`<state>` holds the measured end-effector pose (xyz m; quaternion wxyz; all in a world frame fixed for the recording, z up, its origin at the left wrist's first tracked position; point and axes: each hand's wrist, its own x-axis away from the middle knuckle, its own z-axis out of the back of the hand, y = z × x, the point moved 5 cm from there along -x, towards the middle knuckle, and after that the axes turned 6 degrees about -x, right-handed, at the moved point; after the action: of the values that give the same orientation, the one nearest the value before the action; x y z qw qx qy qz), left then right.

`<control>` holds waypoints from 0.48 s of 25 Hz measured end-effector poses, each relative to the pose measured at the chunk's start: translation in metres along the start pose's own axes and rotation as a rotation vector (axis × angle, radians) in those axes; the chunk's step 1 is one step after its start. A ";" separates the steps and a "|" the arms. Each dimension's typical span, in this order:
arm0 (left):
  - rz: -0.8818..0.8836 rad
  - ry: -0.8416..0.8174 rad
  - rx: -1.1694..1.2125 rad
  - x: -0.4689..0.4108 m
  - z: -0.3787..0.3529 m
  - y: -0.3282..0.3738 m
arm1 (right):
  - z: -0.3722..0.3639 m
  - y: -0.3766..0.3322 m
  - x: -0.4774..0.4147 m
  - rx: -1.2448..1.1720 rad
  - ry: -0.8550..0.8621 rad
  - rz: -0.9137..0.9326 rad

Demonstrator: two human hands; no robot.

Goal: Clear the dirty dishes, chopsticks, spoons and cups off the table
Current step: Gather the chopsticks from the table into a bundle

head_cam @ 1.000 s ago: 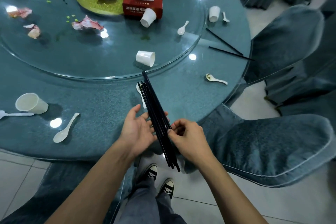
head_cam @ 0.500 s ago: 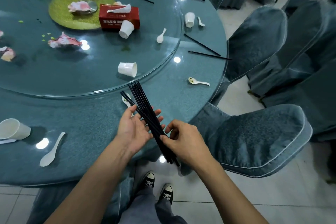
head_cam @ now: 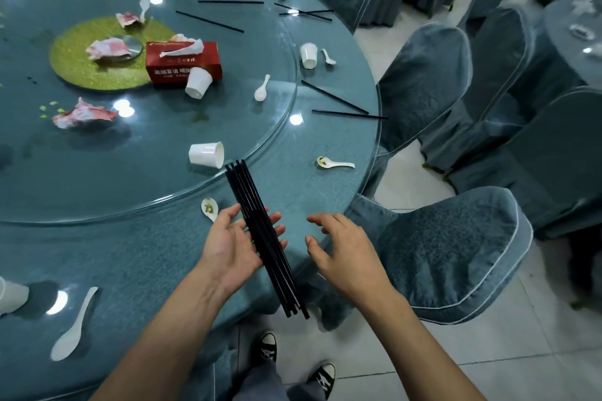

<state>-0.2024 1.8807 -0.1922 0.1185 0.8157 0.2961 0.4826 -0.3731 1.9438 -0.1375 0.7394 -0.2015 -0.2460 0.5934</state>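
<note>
Black chopsticks (head_cam: 247, 192), one bundle, lie across my left hand (head_cam: 228, 251). Palm is up, fingers nearly straight beneath them, nothing curled round, so they rest there rather than being clamped. My right hand (head_cam: 348, 257) is just beside the bundle but apart from it, fingers loosely spread, holding nothing.

The bundle slants: upper ends over the edge of the glass turntable (head_cam: 146, 172), just beside a tipped white cup (head_cam: 207, 155); lower ends hang past the rim of the teal table (head_cam: 146, 264), above the floor.

A soiled spoon (head_cam: 210, 208) lies close to my left thumb. A second spoon (head_cam: 334, 163) sits further right, near the table edge. Two loose chopsticks (head_cam: 335, 98) lie beyond it, one poking over the rim. On the turntable: a red tissue box (head_cam: 182, 62) with another cup (head_cam: 197, 83) leaning against it. A long white spoon (head_cam: 73, 325) lies at near left.
</note>
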 end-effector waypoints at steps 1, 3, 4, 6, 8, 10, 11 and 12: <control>0.004 -0.003 -0.008 0.000 -0.003 0.000 | 0.004 0.003 -0.002 0.002 0.009 -0.003; 0.008 -0.002 -0.020 -0.002 -0.011 -0.001 | 0.013 0.009 -0.006 0.016 0.035 -0.006; 0.013 -0.004 -0.028 -0.002 -0.016 -0.002 | 0.018 0.013 -0.007 0.037 0.043 -0.008; 0.021 -0.022 -0.050 -0.001 -0.031 -0.006 | 0.029 0.022 -0.009 0.081 0.062 -0.009; 0.017 -0.024 -0.064 -0.001 -0.046 -0.010 | 0.040 0.032 -0.012 0.091 0.083 -0.007; 0.012 -0.031 -0.084 0.000 -0.063 -0.016 | 0.053 0.043 -0.013 0.086 0.102 0.000; 0.009 -0.033 -0.094 0.000 -0.073 -0.020 | 0.061 0.051 -0.012 0.079 0.115 0.004; 0.007 -0.034 -0.100 0.000 -0.084 -0.024 | 0.069 0.060 -0.012 0.068 0.128 0.007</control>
<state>-0.2832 1.8925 -0.1613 0.1623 0.8180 0.2666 0.4832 -0.4633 1.9455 -0.1192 0.7581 -0.2144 -0.1773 0.5898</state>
